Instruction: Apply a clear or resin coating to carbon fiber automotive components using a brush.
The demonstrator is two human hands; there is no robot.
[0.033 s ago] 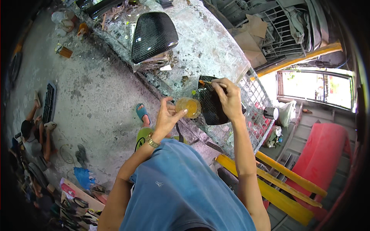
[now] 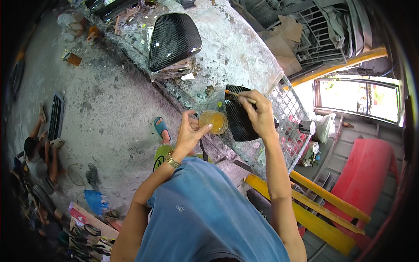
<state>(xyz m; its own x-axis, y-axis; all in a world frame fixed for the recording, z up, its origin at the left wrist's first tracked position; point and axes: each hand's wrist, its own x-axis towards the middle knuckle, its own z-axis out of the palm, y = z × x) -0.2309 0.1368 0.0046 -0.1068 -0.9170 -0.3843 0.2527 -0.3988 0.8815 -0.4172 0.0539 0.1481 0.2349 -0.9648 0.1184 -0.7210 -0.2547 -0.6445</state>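
Note:
My left hand [image 2: 190, 133] grips a clear cup [image 2: 213, 122] with amber liquid in it, fingers around its side. A thin brush [image 2: 239, 95] is pinched in my right hand [image 2: 259, 111], its orange-tinted tip at the far left corner of a glossy black carbon-fibre panel [image 2: 238, 118]. My right hand covers part of that panel's right side. Whether the bristles touch the surface, I cannot tell. Farther off, a second woven black panel [image 2: 175, 43] rests raised on a box-like block [image 2: 174, 71] on the stained worktable [image 2: 244, 52].
A wire grid [image 2: 288, 109] and a dark can [image 2: 307, 127] lie at the table's right end. Yellow bars [image 2: 323, 222] and a red panel [image 2: 362, 183] stand at the right. On the floor at the left, a person [image 2: 39, 153] sits beside a black grille [image 2: 56, 115].
The brush in my right hand has shifted and tilted slightly, its tip a little farther to the left and up. My left hand and the cup stay where they were.

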